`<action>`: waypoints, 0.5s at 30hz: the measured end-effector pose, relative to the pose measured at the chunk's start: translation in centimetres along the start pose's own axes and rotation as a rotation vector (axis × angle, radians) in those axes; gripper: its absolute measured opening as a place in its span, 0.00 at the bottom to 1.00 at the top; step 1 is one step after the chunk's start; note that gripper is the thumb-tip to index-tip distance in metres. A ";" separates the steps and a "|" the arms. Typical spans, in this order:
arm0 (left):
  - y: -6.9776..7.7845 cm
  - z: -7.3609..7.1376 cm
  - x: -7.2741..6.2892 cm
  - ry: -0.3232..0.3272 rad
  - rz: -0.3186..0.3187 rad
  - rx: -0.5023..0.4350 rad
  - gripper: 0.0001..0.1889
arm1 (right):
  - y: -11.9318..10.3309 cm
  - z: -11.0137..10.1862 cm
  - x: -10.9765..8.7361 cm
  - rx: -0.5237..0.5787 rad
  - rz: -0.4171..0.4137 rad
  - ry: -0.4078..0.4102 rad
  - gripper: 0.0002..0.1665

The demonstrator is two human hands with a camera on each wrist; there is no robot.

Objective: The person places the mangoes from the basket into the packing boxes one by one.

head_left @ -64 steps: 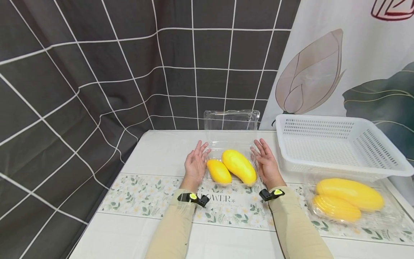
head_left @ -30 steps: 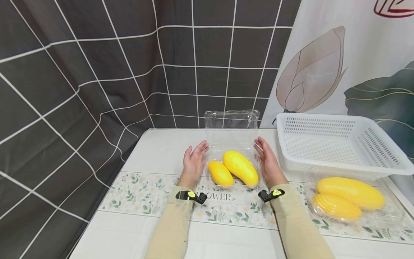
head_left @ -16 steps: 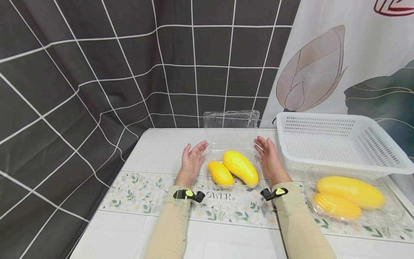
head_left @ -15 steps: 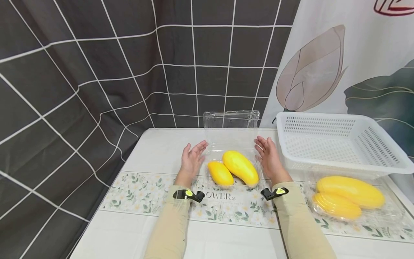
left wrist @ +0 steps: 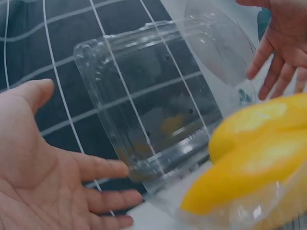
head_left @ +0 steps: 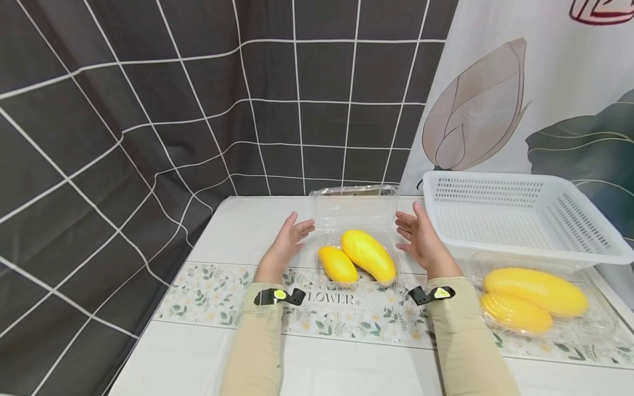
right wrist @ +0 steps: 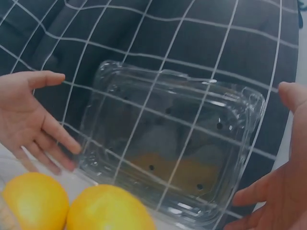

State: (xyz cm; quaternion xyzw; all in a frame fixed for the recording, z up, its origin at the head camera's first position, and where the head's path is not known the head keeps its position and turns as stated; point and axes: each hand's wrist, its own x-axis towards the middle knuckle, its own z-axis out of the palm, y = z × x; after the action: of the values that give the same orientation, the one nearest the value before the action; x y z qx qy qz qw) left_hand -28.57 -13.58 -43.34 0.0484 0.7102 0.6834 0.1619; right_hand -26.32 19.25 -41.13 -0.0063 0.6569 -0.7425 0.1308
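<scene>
Two yellow mangoes, a small one (head_left: 338, 264) and a larger one (head_left: 368, 256), lie in the base of a clear plastic clamshell box (head_left: 354, 212). Its lid (right wrist: 163, 129) stands raised at the back, leaning away. To the left of the box is my left hand (head_left: 287, 242), fingers extended and spread, holding nothing. On the opposite side my right hand (head_left: 422, 239) is likewise extended with its palm toward the box. The left wrist view shows a gap between the left hand (left wrist: 53, 177) and the lid.
A white perforated plastic basket (head_left: 500, 220) stands at the back right. In front of it a second clear box holds two more yellow mangoes (head_left: 537, 291). A dark gridded curtain (head_left: 327, 121) hangs behind the table. A floral strip (head_left: 213, 294) crosses the white tabletop.
Both hands have drawn outward, away from the box sides. The lid has tipped farther back, its top edge now lower in the head view. The mangoes stay put.
</scene>
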 end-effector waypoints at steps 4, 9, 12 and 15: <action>1.3 0.3 -0.9 0.024 -0.078 0.096 0.48 | -1.0 -0.1 -0.7 -0.097 0.057 -0.023 0.63; 2.2 0.9 -1.6 0.055 -0.117 0.156 0.54 | -1.5 -0.4 -1.3 -0.199 0.095 -0.052 0.64; 2.5 1.3 -2.1 0.055 -0.120 0.189 0.55 | -1.5 -0.5 -1.4 -0.263 0.098 -0.057 0.64; 2.7 1.6 -2.5 0.043 -0.124 0.204 0.55 | -1.3 -0.4 -1.5 -0.340 0.109 -0.060 0.61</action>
State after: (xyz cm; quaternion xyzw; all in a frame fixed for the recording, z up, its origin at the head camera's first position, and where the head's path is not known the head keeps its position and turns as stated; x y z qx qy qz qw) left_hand -26.14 -12.62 -40.28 0.0058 0.7811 0.5970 0.1828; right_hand -25.23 20.10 -39.67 -0.0146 0.7680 -0.6122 0.1876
